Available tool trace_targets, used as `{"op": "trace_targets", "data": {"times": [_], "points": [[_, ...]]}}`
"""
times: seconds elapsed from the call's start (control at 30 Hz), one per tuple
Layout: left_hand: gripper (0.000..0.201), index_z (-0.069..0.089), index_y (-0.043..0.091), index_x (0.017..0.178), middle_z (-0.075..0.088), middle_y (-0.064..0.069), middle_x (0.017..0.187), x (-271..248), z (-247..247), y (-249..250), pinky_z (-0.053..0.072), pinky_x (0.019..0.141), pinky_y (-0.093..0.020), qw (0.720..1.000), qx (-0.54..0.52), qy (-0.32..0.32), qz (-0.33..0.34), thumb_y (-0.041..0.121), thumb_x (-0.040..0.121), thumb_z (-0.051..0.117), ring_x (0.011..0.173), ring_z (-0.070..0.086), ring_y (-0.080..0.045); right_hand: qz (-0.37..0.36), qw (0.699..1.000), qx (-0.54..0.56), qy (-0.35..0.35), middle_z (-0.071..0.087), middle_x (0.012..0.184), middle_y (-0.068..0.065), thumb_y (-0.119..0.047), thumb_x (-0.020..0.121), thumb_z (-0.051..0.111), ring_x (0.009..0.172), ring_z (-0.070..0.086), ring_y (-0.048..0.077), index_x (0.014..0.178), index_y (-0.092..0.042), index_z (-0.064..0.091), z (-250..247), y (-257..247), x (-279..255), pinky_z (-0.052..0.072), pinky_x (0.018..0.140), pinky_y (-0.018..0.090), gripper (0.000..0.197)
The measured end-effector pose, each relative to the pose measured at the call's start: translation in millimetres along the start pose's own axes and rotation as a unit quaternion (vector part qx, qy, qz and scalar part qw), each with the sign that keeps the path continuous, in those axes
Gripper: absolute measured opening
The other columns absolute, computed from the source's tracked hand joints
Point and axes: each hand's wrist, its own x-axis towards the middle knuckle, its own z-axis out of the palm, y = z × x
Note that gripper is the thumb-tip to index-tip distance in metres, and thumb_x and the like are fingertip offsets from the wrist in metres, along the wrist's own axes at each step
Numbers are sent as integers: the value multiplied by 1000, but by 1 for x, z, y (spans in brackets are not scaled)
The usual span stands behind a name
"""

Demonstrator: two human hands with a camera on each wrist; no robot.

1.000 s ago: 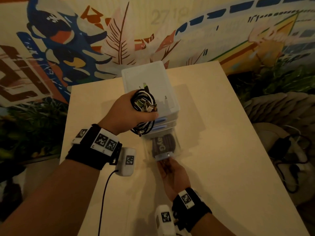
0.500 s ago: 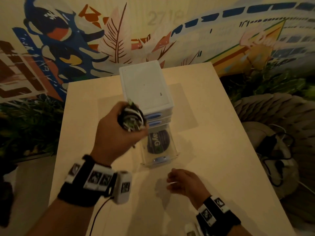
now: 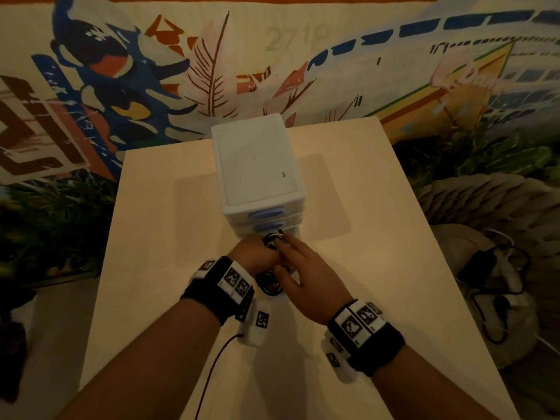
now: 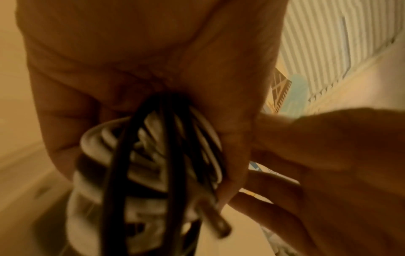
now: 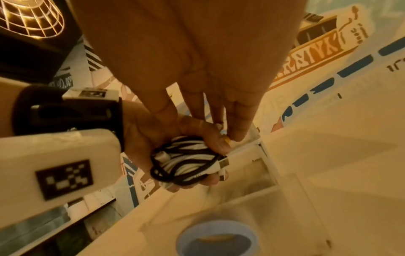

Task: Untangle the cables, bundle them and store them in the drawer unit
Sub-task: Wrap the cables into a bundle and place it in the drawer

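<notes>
A bundle of black and white cables (image 3: 273, 239) (image 4: 149, 173) (image 5: 188, 162) is gripped in my left hand (image 3: 254, 253) (image 5: 153, 138), just in front of the white drawer unit (image 3: 257, 165) and over its pulled-out bottom drawer (image 5: 293, 199). My right hand (image 3: 300, 265) reaches in from the right with straight fingers (image 5: 236, 121); their tips touch the top of the bundle. A USB plug (image 5: 223, 162) sticks out of the coil. A dark roll (image 3: 268, 284) lies in the drawer under the hands. The drawer is mostly hidden in the head view.
Two shut drawers with blue handles (image 3: 266, 214) sit above the open one. The unit stands at the back middle of a pale table (image 3: 378, 268). A black cord (image 3: 216, 362) trails from my left wrist. Cables and a cushion (image 3: 491, 277) lie on the floor to the right.
My left hand has brought the bundle down and forward, over the open drawer. My right hand has left the table and come up to touch the bundle.
</notes>
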Motion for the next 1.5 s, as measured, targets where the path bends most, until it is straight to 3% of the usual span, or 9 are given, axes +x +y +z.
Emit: {"op": "trace_targets", "data": {"times": [0.13,0.43,0.53,0.7,0.93,1.17,1.33,1.4,1.5], "points": [[28,68,13,82,70,-11,84,19,13,-8,48,67,-34,996,76,-18,-39,38,92,61,76,64,-23,27,998,-40,-46,19,167,0,-39,104,44,150,28,19,160,-23,24,10,11,8,27,119,28,61],[20,60,26,77,61,4,75,17,17,-4,39,55,-20,997,67,-2,25,40,91,55,69,58,-12,41,992,-79,-90,10,169,8,-28,98,57,153,20,25,162,-16,12,18,24,20,25,122,33,78],[8,71,16,94,72,-6,88,12,11,-2,53,71,-24,998,-27,-22,46,21,87,72,81,66,-15,45,994,-78,-69,12,169,5,-24,98,56,151,24,25,162,-18,11,17,26,22,27,120,32,78],[40,70,25,101,74,1,92,5,3,-5,60,83,-45,997,-46,-33,42,48,69,74,86,70,-15,36,993,-101,-53,10,169,3,-27,99,58,151,23,23,162,-18,6,21,29,18,24,119,28,82],[37,66,17,119,70,-3,116,-25,-6,-3,52,90,-39,995,94,32,32,47,97,62,104,66,-24,3,990,-134,-50,12,168,11,-26,96,62,155,16,25,161,-8,11,32,38,20,11,126,29,84],[21,66,33,75,63,7,74,-18,-2,-22,41,67,-30,994,73,72,39,33,96,63,77,63,-19,-53,987,-140,-60,5,167,17,-41,102,30,156,0,33,160,-4,12,42,40,15,8,127,42,71],[19,77,21,91,75,0,88,-12,5,-28,52,73,-32,997,24,64,28,29,96,61,84,70,-19,-21,970,-214,-113,-7,167,19,-52,85,-7,154,-7,41,160,-6,1,47,36,29,-4,124,43,89],[21,72,20,87,72,-2,87,-12,7,-25,47,70,-32,993,77,82,35,30,98,56,87,68,-26,-6,963,-244,-119,-14,166,17,-43,94,-1,153,-11,41,160,-7,-7,50,36,29,-5,124,43,75],[23,72,25,115,75,-2,101,-23,9,-25,55,81,-38,973,114,190,60,30,96,61,93,70,-26,3,957,-266,-117,-18,166,16,-26,105,25,153,-13,41,159,-8,-11,54,34,27,-8,123,43,68]]}}
